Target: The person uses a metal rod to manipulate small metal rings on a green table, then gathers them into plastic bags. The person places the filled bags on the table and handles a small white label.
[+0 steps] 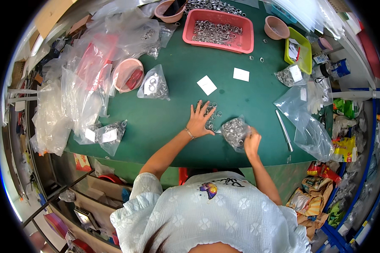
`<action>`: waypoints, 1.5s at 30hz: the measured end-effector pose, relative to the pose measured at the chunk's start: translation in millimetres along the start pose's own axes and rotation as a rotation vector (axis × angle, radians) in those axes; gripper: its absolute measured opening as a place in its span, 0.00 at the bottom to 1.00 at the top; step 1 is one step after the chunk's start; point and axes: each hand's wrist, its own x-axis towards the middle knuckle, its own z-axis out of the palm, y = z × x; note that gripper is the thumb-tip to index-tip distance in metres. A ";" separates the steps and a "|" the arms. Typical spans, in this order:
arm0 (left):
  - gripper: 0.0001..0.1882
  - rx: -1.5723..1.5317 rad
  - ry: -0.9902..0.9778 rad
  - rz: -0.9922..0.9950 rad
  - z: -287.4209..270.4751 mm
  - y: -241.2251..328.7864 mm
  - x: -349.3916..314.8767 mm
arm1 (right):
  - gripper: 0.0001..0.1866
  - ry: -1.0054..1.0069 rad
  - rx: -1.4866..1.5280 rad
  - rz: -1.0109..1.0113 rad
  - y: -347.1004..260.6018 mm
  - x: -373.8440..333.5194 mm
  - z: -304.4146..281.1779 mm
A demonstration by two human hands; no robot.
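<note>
My left hand (199, 121) lies on the green table with its fingers spread, at the edge of a small pile of loose metal rings (212, 115). It grips nothing, and part of the pile is under the fingers. Just to the right sits a clear plastic bag (233, 132) filled with similar rings. My right hand (252, 141) is closed at the right side of this bag, its fingers curled round the plastic edge. Beyond the pile, two white paper cards, a tilted one (207, 85) and another (241, 74), lie flat.
A pink tub (218, 47) of rings stands at the back, beside a green basket (309, 55). Bagged rings with a label (159, 89) and a pink bowl (119, 82) are on the left, near heaped plastic bags (50, 114). A metal rod (284, 130) lies right.
</note>
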 end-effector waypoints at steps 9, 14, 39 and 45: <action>0.39 0.083 -0.064 0.250 -4.2 -7.7 26.0 | 0.08 -0.265 0.555 0.505 -37.7 66.0 10.6; 0.28 0.109 0.035 0.205 6.0 -1.6 28.6 | 0.09 -0.307 0.953 0.613 -52.0 58.6 -4.2; 0.39 -0.057 0.172 -0.416 -34.0 100.6 65.6 | 0.07 -0.004 0.094 -0.136 -52.3 16.3 -49.2; 0.21 -0.127 -0.187 -0.551 -50.8 91.0 49.3 | 0.08 -0.033 0.064 -0.115 -48.3 21.4 -54.1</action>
